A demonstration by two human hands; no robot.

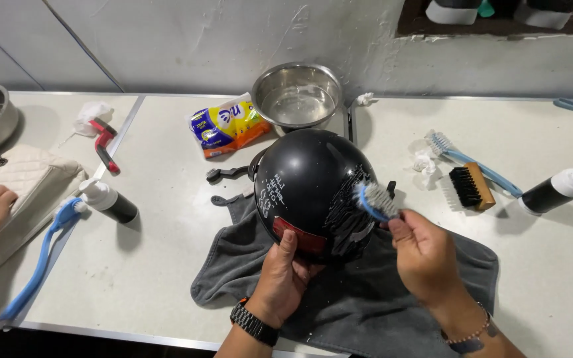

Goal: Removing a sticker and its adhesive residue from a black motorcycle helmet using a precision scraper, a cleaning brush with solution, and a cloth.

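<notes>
Helmet (310, 189), black and glossy, is steadied on a grey towel (366, 298) by the left hand (280, 278), whose fingers (288, 244) are spread narrowly against its lower rim. A blue-handled brush (374, 200) is gripped by the curled fingers (406, 232) of the right hand (426, 258) (bristles pressed to the soapy shell), just above the fingertips. Beyond them a steel bowl (298, 96) is seen.

left hand (280, 282) splayed, right hand (424, 257) clenched
</notes>
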